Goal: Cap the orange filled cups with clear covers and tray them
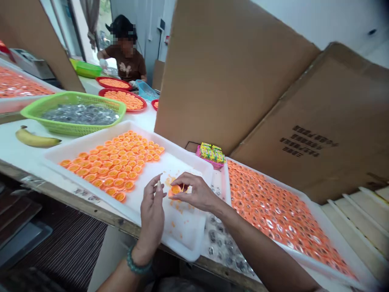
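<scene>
My right hand (194,190) pinches a small orange cup (175,190) with a yellowish inside, above the bare part of a white tray (148,202). Just left of it, my left hand (153,202) is raised with its fingers apart and nothing visible in them. A beaded bracelet (138,261) circles the left wrist. Rows of similar orange cups (112,166) fill the left and far part of this tray. Small orange scraps (173,224) lie scattered on the tray floor below my hands.
A green basket (73,129) of clear plastic pieces and a banana (38,138) lie left. Filled orange pieces (273,211) cover a right-hand tray. Clear pieces (225,239) lie between trays. Cardboard (237,73) stands behind. Across the table, a person (127,61) sits near red plates (123,100).
</scene>
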Action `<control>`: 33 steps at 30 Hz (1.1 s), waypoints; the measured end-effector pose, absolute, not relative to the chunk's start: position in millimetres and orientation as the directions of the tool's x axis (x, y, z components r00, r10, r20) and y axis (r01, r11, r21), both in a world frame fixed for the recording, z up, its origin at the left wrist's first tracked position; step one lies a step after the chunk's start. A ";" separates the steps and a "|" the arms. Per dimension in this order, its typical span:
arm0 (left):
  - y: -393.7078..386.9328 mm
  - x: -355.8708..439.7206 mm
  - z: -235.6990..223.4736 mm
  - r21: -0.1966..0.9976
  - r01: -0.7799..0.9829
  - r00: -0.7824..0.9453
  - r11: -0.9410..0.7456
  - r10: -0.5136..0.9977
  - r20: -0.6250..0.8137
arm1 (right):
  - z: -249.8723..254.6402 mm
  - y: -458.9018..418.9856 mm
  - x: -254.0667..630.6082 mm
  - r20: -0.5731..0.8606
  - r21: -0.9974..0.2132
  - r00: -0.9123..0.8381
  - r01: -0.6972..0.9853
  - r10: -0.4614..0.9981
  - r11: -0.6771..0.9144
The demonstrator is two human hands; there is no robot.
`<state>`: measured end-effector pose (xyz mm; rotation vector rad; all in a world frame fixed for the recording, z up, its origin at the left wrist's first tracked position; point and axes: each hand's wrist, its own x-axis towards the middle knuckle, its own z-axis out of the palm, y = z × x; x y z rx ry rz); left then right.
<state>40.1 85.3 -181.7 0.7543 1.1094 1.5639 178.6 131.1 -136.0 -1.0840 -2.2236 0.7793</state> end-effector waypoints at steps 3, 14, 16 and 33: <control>91.0 41.9 -179.6 0.785 -0.540 0.245 0.305 0.949 -0.200 | -129.2 103.5 201.1 0.250 -0.728 -0.487 0.475 0.837 0.494; 88.8 52.9 -171.2 0.709 -0.441 0.574 0.550 0.781 -0.248 | -153.8 63.2 229.1 0.508 -0.638 -0.259 0.527 0.821 0.561; 88.4 55.0 -169.7 0.715 -0.446 0.543 0.539 0.798 -0.262 | -155.1 54.9 238.5 0.549 -0.649 -0.112 0.567 0.828 0.507; 93.6 60.7 -170.1 0.679 -0.444 0.369 0.584 0.810 -0.455 | -236.8 48.2 256.2 0.045 -0.225 -0.282 0.932 0.958 0.284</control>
